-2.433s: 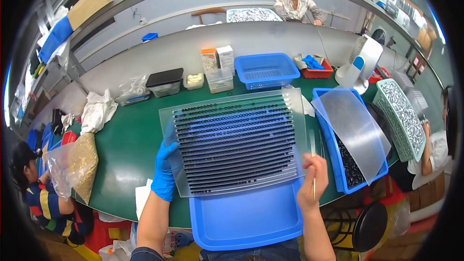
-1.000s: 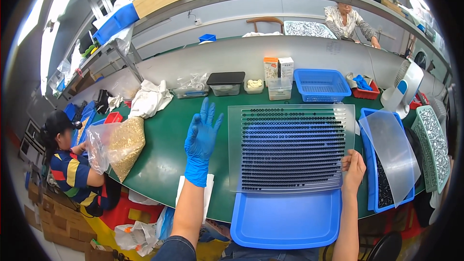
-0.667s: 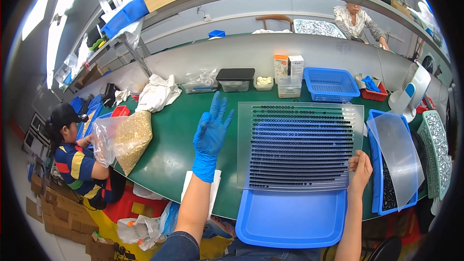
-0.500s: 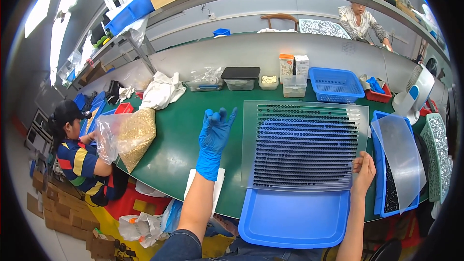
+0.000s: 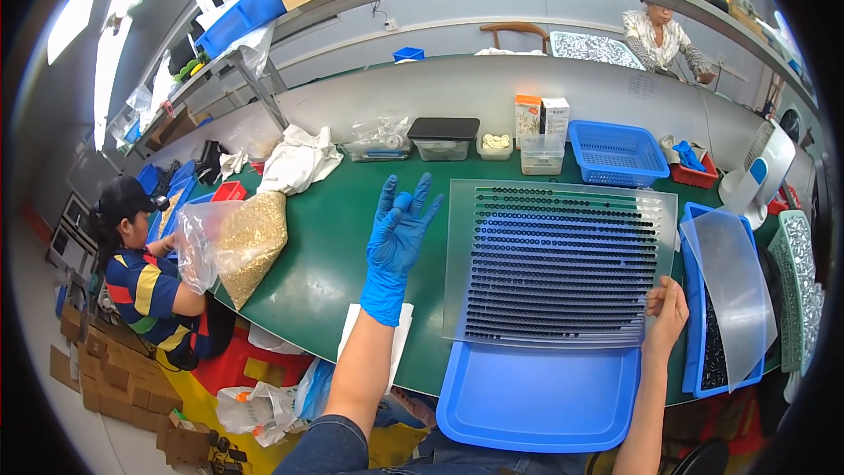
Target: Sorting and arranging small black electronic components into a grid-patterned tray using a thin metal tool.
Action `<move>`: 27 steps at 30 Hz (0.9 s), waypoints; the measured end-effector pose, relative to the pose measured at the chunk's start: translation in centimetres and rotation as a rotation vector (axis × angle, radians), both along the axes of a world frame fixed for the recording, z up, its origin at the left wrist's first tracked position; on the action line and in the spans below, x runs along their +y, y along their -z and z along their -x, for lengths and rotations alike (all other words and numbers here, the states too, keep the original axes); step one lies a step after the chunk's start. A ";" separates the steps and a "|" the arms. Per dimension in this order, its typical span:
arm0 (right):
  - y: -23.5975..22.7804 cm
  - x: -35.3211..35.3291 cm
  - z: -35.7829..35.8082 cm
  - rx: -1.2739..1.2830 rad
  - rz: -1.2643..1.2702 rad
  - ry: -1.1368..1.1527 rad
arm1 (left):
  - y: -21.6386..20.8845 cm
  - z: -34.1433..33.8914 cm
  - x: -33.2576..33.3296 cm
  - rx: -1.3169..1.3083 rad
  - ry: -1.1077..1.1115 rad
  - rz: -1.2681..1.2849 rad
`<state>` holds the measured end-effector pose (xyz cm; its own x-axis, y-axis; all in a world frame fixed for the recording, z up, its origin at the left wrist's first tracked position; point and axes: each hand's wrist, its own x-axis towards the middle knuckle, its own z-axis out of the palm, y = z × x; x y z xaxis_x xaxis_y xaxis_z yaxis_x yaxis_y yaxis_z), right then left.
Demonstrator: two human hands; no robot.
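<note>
My left hand (image 5: 397,246), in a blue glove, hangs above the green table to the left of a clear plastic plate (image 5: 461,255). Its fingers are spread and hold nothing. Rows of small black round pieces (image 5: 563,274) cover most of the plate. The plate rests partly over a shallow blue tray (image 5: 538,400), which sticks out toward me. At the plate's right edge is my bare right hand (image 5: 670,310), thumb and fingers closed on that edge. Its fingertips are partly hidden.
A blue bin (image 5: 693,299) with black parts and a clear sheet (image 5: 730,286) stands at right. Farther back are a blue basket (image 5: 618,154), lidded tub (image 5: 440,138) and fan (image 5: 758,167). At left, a co-worker (image 5: 145,255) sits beside a bag of gold-coloured pieces (image 5: 253,242).
My left hand has risen slightly, and its curled fingers have straightened and spread. My right hand stays at the plate's edge. The whole view has shifted a little.
</note>
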<state>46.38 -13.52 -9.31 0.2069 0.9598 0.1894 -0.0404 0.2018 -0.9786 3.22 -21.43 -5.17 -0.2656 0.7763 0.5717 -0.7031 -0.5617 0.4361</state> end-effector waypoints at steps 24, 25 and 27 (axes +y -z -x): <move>-0.1 -0.1 0.0 0.004 0.005 0.021 | 0.0 -0.3 -0.1 -0.030 -0.051 0.029; -0.1 -0.1 0.1 0.003 0.004 0.019 | -0.1 -0.3 -0.2 -0.029 -0.051 0.031; -0.1 -0.1 0.1 0.003 0.005 0.018 | -0.3 -0.1 -0.5 -0.051 -0.059 0.094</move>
<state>46.32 -13.60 -9.20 0.2244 0.9569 0.1844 -0.0398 0.1981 -0.9794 3.33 -21.93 -4.92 -0.3388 0.8082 0.4817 -0.6928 -0.5607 0.4535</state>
